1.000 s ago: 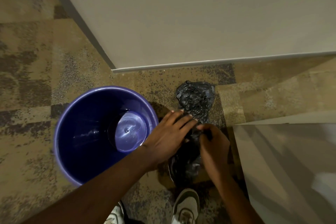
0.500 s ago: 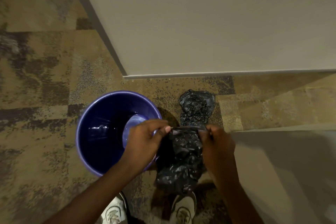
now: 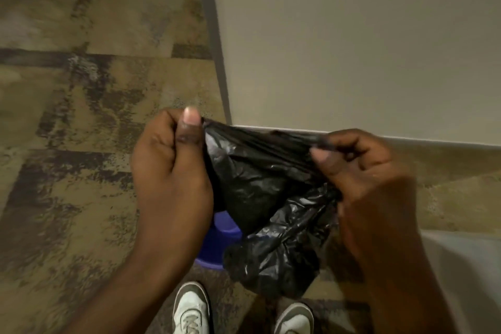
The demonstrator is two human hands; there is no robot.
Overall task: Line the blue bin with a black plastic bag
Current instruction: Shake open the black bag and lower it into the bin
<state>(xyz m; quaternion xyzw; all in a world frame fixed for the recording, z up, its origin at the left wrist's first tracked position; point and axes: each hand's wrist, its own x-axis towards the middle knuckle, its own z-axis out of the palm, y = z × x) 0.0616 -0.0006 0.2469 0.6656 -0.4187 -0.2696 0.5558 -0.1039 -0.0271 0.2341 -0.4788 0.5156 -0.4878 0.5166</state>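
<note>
Head view: both hands are raised in front of the camera, holding the black plastic bag [image 3: 260,187] stretched between them. The left hand [image 3: 170,171], at about 9 o'clock from the bag, is closed, with the thumb pressed against the curled fingers on the bag's upper edge. The right hand [image 3: 363,171], at about 3 o'clock, is also pinched on that edge between thumb and fingers, though it is blurred, so the exact grip is hard to read. The top edge runs taut from one hand to the other; the rest of the bag hangs below, crumpled and bunched towards 5 o'clock.

The blue bin [image 3: 219,247] stands on the carpeted floor [image 3: 67,198] beneath the hands. Only a small patch of its rim and wall shows, at 6 o'clock from the left hand; hands and bag hide the rest. Two shoes [image 3: 191,309] show at the bottom edge, and a pale wall [image 3: 352,35] fills the upper right.

The step in hand appears to be finding and parting the bag's mouth; nothing is in the bin yet. Next, the two layers of the edge need separating, the mouth spreading wide, and the bunched body lowering into the bin, which lies almost directly below.
</note>
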